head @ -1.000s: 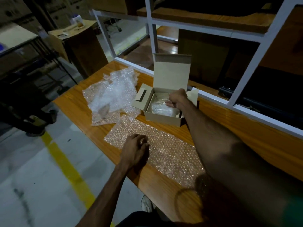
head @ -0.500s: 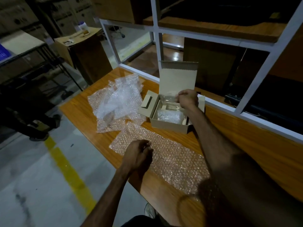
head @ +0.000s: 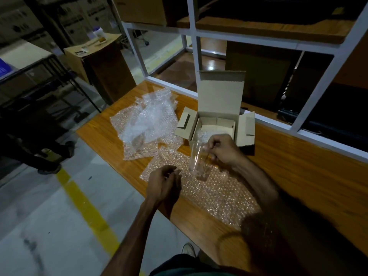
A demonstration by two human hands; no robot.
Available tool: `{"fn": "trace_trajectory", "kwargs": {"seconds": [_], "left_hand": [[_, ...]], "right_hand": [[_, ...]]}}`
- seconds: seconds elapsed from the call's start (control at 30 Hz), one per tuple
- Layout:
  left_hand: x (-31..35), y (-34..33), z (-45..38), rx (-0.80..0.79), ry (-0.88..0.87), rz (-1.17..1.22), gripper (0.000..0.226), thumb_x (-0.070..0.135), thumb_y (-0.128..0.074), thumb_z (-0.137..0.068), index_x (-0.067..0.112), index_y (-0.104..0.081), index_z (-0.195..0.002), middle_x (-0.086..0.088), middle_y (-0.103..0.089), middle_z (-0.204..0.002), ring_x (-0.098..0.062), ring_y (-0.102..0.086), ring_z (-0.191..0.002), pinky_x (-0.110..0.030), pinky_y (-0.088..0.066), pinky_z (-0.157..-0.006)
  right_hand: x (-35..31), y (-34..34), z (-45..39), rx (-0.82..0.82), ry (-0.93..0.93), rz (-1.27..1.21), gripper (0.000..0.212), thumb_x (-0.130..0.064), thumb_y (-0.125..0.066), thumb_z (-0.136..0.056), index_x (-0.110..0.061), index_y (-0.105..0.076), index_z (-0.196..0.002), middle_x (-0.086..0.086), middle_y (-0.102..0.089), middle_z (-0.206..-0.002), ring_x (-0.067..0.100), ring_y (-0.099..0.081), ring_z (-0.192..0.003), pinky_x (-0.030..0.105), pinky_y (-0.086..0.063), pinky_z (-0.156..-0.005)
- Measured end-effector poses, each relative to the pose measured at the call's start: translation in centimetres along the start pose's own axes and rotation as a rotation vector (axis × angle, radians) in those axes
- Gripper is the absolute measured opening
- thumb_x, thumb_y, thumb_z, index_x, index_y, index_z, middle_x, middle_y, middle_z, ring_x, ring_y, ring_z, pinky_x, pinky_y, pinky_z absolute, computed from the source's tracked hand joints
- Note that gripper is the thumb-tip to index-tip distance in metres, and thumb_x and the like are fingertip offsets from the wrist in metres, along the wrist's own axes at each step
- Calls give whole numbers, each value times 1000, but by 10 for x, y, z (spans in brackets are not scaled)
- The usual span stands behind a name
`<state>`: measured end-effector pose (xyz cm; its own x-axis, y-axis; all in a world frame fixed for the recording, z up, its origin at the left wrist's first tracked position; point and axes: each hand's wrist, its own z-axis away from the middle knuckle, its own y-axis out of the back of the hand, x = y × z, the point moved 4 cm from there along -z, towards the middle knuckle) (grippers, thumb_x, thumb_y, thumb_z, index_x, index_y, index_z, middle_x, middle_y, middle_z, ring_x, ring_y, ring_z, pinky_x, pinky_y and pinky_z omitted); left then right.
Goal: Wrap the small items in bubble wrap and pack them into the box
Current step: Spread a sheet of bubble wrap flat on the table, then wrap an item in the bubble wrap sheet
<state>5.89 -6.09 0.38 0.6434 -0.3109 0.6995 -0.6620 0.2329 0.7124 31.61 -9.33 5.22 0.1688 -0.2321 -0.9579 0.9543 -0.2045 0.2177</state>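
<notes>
Glass (head: 199,162), pinched at its rim by the right hand (head: 221,149), hangs over the bubble wrap sheet (head: 219,192), just before the box (head: 217,126). Left hand (head: 163,184) hovers loosely curled, holding nothing. Laying it near the sheet's edge should ease rolling.

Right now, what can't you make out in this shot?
- Glass in the right hand: clear and motion-blurred, outline vague in the head view.
- Box contents: a wrapped bundle shows, partly hidden by the near wall and hand.
- Left hand fingertips: curled under, contact with the bubble wrap sheet unclear.

Glossy wooden table (head: 298,176), matt cardboard box (head: 221,96)
</notes>
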Motion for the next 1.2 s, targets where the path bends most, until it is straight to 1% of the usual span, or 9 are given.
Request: {"fn": "trace_trajectory", "kwargs": {"seconds": [0.17,0.23,0.4,0.5,0.6,0.77,0.9,1.1,1.2], "left_hand": [[-18,23,-17,100,81,-41,38,37,-56,-104,12,-72,-128,-6,-74,-125,-16,-69,-102,-34,-57,-84],[-22,32,-27,114,77,-113,34,29,-60,-105,10,-71,-131,-11,-72,-131,-25,-68,-114,-39,-56,-93],[-38,37,-54,66,133,-253,51,41,-51,-101,4,-69,-130,-19,-73,-126,-34,-70,-111,-43,-57,-98],[-64,25,-68,45,157,-309,54,52,-47,-96,12,-70,-124,-14,-74,-117,-32,-69,-105,-51,-59,-95],[-73,20,-73,34,181,-345,52,48,-56,-95,15,-66,-135,-17,-69,-129,-35,-65,-115,-55,-56,-99],[-62,23,-69,62,227,-348,54,44,-71,-94,17,-63,-140,-19,-60,-135,-34,-58,-119,-47,-53,-98],[-62,22,-71,95,284,-205,53,48,-65,-92,13,-66,-131,-11,-75,-116,-26,-72,-95,-41,-62,-83],[-63,26,-85,-29,372,-149,13,15,-80,-87,20,-71,-94,-4,-76,-99,-21,-70,-87,-36,-61,-79],[-61,25,-88,-49,351,-79,10,13,-75,-89,16,-66,-85,-5,-70,-87,-25,-68,-85,-34,-58,-75]], "right_hand": [[30,-34,0,24,-125,-72,30,-2,-70,-97,-16,-61,-73,4,-62,-73,11,-57,-54,24,-44,-45],[34,-46,-5,39,-132,-80,29,-6,-72,-97,-18,-62,-72,5,-63,-76,16,-58,-64,31,-48,-52],[46,-71,-17,15,-199,-88,26,-10,-71,-98,-19,-64,-74,9,-66,-80,16,-52,-61,30,-38,-48],[54,-87,-20,35,-216,-63,32,-10,-71,-96,-27,-66,-70,7,-73,-84,17,-57,-64,33,-41,-50],[57,-98,-21,83,-216,-67,34,-9,-69,-97,-29,-67,-69,2,-73,-81,17,-63,-67,35,-45,-54],[58,-103,-20,121,-170,-36,27,-14,-70,-98,-27,-65,-75,-2,-72,-83,15,-71,-73,43,-61,-68],[56,-102,-24,111,-129,29,30,-16,-74,-96,-32,-64,-73,-4,-72,-84,13,-75,-72,53,-65,-74],[59,-97,-26,102,-129,108,33,-14,-69,-98,-38,-65,-76,3,-73,-84,23,-74,-73,63,-62,-71],[57,-96,-26,106,-103,143,33,-19,-69,-98,-43,-66,-76,2,-73,-83,26,-73,-73,64,-62,-71]]}}
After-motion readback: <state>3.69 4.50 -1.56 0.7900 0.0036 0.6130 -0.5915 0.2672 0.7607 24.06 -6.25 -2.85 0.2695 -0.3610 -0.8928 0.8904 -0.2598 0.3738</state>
